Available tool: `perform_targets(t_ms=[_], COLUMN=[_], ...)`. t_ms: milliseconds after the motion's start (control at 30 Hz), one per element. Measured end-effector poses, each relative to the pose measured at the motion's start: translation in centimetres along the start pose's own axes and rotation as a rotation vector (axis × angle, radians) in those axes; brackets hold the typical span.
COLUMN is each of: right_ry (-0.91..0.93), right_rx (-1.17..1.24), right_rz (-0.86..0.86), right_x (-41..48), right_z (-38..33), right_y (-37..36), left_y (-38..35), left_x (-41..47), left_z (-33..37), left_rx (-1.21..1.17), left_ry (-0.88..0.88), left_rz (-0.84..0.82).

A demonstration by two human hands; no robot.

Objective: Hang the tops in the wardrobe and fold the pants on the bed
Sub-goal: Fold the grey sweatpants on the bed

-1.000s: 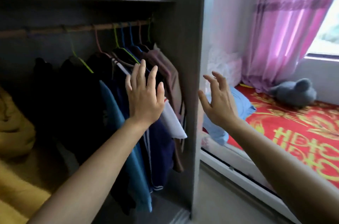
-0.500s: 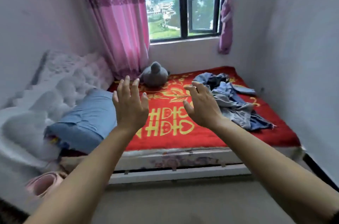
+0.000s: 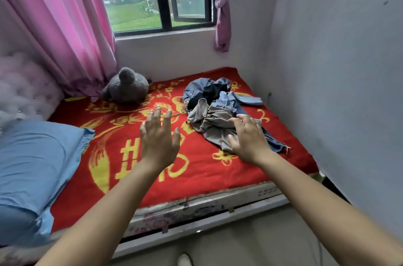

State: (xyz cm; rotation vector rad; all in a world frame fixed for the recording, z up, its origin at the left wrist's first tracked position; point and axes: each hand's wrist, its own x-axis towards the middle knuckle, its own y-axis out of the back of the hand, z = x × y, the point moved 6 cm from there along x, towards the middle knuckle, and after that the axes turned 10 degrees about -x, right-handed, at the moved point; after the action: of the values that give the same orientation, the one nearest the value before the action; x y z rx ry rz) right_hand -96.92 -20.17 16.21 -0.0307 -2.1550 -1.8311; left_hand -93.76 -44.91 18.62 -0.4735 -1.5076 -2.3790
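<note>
Both hands out over bed (image 3: 196, 178) — left hand (image 3: 160, 142) w/ fingers straight, holding nothing; right hand (image 3: 248, 138) spread, empty, above pile of clothes (image 3: 216, 111) — pile lies on bed's far right, near wall.

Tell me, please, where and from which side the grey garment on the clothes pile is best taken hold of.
Probably pinch the grey garment by its raised folds, coming from above on the near side of the bed. It lies crumpled atop the denim pieces, so its ridges stand free, and the open right hand is nearest.
</note>
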Motion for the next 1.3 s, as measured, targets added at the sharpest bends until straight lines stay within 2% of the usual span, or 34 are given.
perform_targets(t_ms=[200, 367, 567, 733, 833, 1000, 1133, 1300], right_ry=[-0.119, -0.269, -0.475, -0.576, -0.617, -0.646, -0.716, -0.671], right_rx=[-0.099, -0.106, -0.043, 0.08, 0.188, 0.286, 0.387, 0.468], right_rz=[-0.178, -0.305, -0.391, -0.505, -0.607, -0.74, -0.614, -0.413], right_x=[9.7, 13.7, 14.4, 15.6, 16.5, 18.5, 23.3, 31.1], right_z=[4.2, 10.2, 20.8, 30.9, 35.8, 41.7, 44.7, 46.8], right_y=[-8.4, -14.0, -19.2, -26.9, -33.0, -42.3, -47.5, -52.7], left_y=[-10.8, -20.0, -31.7, -42.9, -49.7, -61.2, -69.2, -77.5], left_x=[9.4, 16.1, 20.1, 20.0, 18.9, 16.2, 15.2, 12.7], left_z=[-4.4, -4.9, -0.7, 3.9, 5.9, 8.4, 9.5, 7.1], left_rx=[-0.034, 0.017, -0.024, -0.045, -0.108, -0.187, -0.198, 0.004], left_ry=[0.018, -0.061, -0.117, -0.122, -0.02, 0.089, 0.173, 0.578], left_rz=[-0.177, -0.365, -0.51, -0.643, -0.717, -0.957, -0.982, -1.143])
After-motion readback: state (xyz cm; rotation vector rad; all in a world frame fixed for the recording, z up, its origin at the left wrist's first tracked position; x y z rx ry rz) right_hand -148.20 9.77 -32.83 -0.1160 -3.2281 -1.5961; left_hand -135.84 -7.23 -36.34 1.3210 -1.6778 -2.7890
